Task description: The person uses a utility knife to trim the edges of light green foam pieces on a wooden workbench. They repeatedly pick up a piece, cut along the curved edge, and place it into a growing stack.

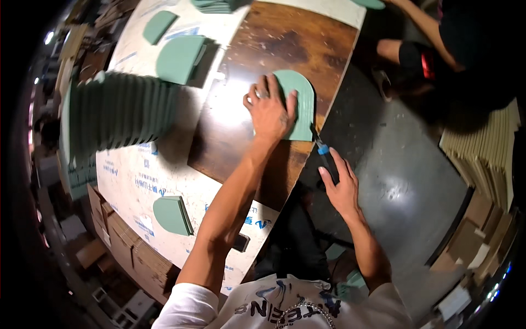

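Observation:
A pale green panel [305, 109] with a rounded far end and a straight near edge lies on the brown wood-patterned board [296, 49]. My left hand [272, 109] presses on the panel's left part, thumb and fingers apart; a ring shows on one finger. In my right hand [343, 189] is a hand tool [326, 159] with a black handle, a blue collar and a narrow dark tip. Its tip meets or nearly meets the panel's near right corner, by the board's edge. The tip is too small to tell its exact kind.
A long row of green panels [120, 109] stands at the left of the white table [123, 181]. Loose green panels [178, 57] lie beyond, and a small stack [172, 215] lies nearer. A phone-like dark object [240, 242] lies by my left forearm. Another person [466, 38] is at the far right.

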`<state>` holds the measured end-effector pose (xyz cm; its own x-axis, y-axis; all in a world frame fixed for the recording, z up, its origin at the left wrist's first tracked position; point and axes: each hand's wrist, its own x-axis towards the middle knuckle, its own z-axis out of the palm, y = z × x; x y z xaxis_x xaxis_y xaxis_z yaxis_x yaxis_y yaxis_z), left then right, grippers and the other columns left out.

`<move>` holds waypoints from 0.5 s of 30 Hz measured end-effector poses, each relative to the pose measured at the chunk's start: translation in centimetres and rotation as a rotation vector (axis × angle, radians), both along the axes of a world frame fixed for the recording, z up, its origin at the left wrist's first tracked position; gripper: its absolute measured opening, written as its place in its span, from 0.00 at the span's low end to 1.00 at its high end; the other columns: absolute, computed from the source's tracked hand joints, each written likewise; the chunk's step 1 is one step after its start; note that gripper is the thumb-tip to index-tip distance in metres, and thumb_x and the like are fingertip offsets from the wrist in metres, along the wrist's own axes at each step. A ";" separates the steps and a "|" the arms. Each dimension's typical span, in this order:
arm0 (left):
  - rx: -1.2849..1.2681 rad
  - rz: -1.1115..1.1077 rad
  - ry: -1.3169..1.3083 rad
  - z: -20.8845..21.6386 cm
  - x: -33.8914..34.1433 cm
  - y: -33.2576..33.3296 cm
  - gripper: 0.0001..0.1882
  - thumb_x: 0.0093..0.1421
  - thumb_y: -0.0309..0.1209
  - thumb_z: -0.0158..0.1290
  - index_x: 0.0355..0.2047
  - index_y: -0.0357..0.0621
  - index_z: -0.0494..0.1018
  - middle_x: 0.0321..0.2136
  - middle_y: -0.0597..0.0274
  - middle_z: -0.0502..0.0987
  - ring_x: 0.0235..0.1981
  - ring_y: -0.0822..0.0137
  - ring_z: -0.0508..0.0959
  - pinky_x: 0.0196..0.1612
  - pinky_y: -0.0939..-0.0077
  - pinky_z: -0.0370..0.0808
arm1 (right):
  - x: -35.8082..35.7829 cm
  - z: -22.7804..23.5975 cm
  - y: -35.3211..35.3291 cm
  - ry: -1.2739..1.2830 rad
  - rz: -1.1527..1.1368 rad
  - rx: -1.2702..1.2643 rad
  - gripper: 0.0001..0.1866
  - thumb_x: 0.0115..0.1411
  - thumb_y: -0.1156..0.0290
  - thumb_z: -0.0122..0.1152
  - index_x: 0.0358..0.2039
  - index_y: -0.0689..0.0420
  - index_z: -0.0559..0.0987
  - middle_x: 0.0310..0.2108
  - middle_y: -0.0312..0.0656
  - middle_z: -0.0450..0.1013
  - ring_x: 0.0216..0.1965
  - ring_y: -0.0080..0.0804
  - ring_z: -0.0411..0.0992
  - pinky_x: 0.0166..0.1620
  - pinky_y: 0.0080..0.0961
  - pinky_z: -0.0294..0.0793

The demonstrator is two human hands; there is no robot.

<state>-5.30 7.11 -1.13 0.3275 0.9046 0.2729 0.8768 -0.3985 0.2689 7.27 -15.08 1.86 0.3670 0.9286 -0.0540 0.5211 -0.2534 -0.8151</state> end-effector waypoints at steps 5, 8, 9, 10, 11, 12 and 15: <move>-0.030 0.041 0.104 1.0 1.1 0.9 0.31 0.69 0.50 0.48 0.65 0.43 0.68 0.52 0.35 0.69 0.56 0.40 0.63 0.59 0.42 0.55 | -2.2 -0.5 -0.7 -0.227 -0.057 -0.013 0.28 0.67 0.57 0.64 0.65 0.52 0.73 0.44 0.49 0.72 0.37 0.52 0.77 0.35 0.42 0.79; -0.020 -0.059 0.147 0.5 1.5 1.4 0.31 0.68 0.43 0.49 0.68 0.46 0.65 0.53 0.33 0.66 0.59 0.37 0.61 0.60 0.37 0.51 | -2.5 -0.2 -1.8 -0.282 -0.069 -0.081 0.27 0.67 0.57 0.64 0.64 0.52 0.74 0.48 0.48 0.70 0.39 0.50 0.78 0.35 0.42 0.80; 0.116 -0.159 0.118 0.1 1.3 1.7 0.33 0.64 0.35 0.53 0.70 0.48 0.63 0.58 0.35 0.64 0.62 0.38 0.61 0.64 0.38 0.54 | -2.5 -0.2 -1.9 -0.300 -0.070 -0.058 0.27 0.67 0.57 0.64 0.63 0.52 0.74 0.48 0.48 0.70 0.39 0.50 0.78 0.35 0.42 0.80; 0.087 -0.231 0.037 -0.2 1.2 2.0 0.33 0.63 0.31 0.53 0.70 0.48 0.63 0.60 0.38 0.64 0.64 0.40 0.61 0.65 0.40 0.55 | -2.5 0.2 -2.2 -0.321 -0.059 -0.106 0.27 0.67 0.57 0.65 0.63 0.52 0.75 0.48 0.48 0.70 0.39 0.50 0.78 0.35 0.42 0.80; 0.058 -0.301 -0.046 -0.5 1.0 2.2 0.34 0.61 0.28 0.54 0.69 0.48 0.63 0.62 0.42 0.64 0.65 0.42 0.62 0.66 0.42 0.57 | -2.7 0.3 -2.3 -0.334 -0.051 -0.135 0.26 0.66 0.59 0.66 0.62 0.53 0.76 0.48 0.48 0.70 0.39 0.50 0.78 0.36 0.42 0.80; 0.014 -0.266 -0.047 -0.7 0.5 2.5 0.33 0.61 0.26 0.52 0.68 0.48 0.64 0.64 0.48 0.65 0.65 0.46 0.64 0.67 0.47 0.60 | -3.0 0.1 -2.2 -0.332 -0.042 -0.098 0.26 0.66 0.59 0.67 0.62 0.52 0.76 0.48 0.48 0.70 0.39 0.49 0.78 0.36 0.42 0.80; -0.056 -0.214 -0.031 -0.3 0.7 2.1 0.33 0.61 0.26 0.52 0.68 0.48 0.64 0.62 0.47 0.66 0.65 0.46 0.64 0.67 0.47 0.59 | -2.8 -0.2 -2.5 -0.345 -0.060 -0.070 0.25 0.65 0.60 0.68 0.61 0.52 0.77 0.48 0.48 0.70 0.38 0.48 0.78 0.36 0.41 0.80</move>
